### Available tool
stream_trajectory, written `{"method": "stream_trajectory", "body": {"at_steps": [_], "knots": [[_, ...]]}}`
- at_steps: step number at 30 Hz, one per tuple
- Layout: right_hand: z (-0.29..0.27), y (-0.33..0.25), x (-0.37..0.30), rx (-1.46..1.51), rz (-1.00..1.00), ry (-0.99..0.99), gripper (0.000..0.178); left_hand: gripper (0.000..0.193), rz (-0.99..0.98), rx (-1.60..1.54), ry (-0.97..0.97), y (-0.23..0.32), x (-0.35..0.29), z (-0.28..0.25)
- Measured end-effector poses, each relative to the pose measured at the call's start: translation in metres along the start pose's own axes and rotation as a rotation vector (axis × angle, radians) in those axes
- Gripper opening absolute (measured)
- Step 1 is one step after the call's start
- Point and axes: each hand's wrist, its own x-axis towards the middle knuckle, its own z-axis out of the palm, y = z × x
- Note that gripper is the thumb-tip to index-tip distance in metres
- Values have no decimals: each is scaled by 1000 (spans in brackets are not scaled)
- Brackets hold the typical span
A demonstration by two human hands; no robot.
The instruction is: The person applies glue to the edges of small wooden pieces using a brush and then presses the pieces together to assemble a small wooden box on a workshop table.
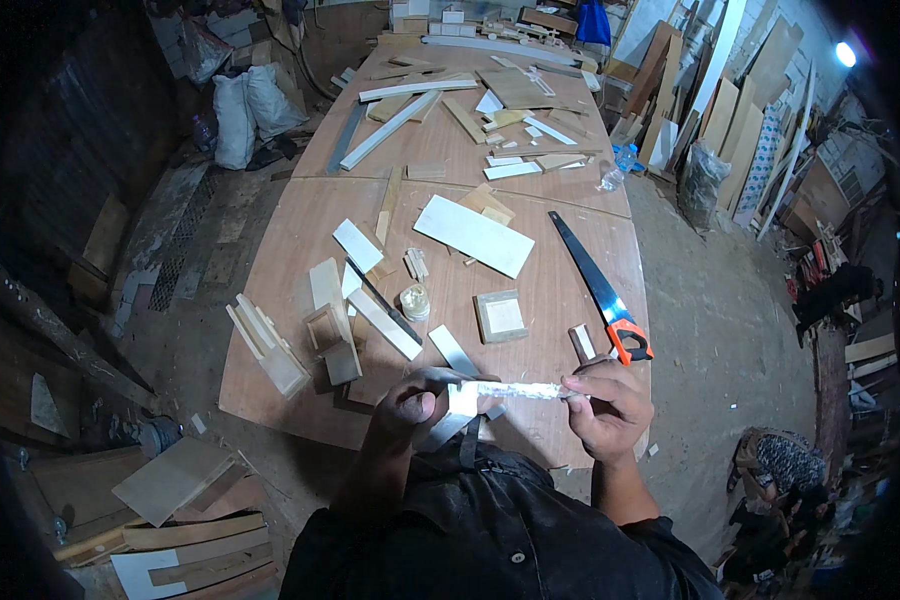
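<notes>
Close to my body, my left hand [417, 402] is closed around a white-faced wooden piece [454, 414]. Between the fingertips of my right hand [611, 408] is one end of a thin whitish strip [518, 390]. The strip looks rough along its length and glares in the light, so its exact kind is unclear. Its other end meets the wooden piece at my left hand. Just beyond, a small round tub [415, 302] with pale contents stands on the table, near a small square wooden box [501, 317].
A handsaw [600, 280] with an orange and black handle lies at the table's right. A dark slim tool [385, 303] rests across boards at left. A white panel [474, 236] and several offcuts cover the wooden table [570, 215]. Another person [785, 465] is low at right.
</notes>
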Motion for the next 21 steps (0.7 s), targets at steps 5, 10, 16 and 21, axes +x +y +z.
{"method": "stream_trajectory", "body": {"at_steps": [5,10,16,21], "knots": [[-4,5,-11,112,139,50,22,57,74,-13,-12,-3,4,2],[-3,2,-3,113,59,-35,21,51,137,-116,-53,-20,2,-7],[-3,4,-3,127,161,-3,20,59,105,112,92,-13,-7,-7],[1,4,2,145,37,-59,12,61,95,28,-11,-10,2,-3]]}}
